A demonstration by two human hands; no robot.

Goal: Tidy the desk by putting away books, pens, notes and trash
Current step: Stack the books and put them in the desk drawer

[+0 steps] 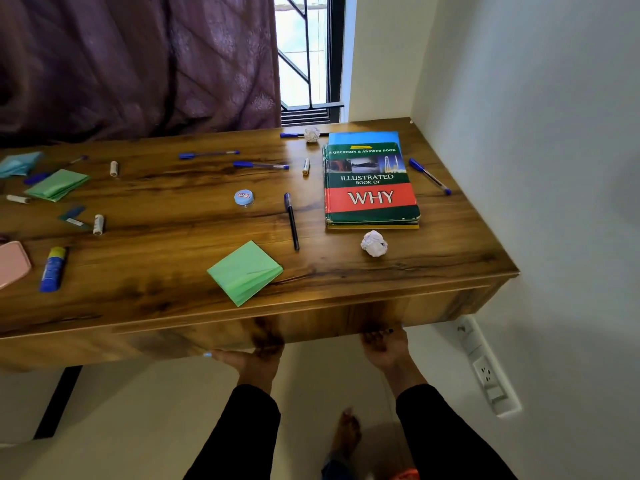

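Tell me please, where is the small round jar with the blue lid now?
In the head view, the jar stands near the desk centre, left of the black pen and behind the green note pad.

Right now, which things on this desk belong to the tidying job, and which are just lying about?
For the job: stack of books with the green-and-red WHY cover; black pen; blue capped pens; green square note pad; crumpled white paper ball.

Lying about: blue-lidded small round jar; blue-and-yellow glue stick; pink tray.
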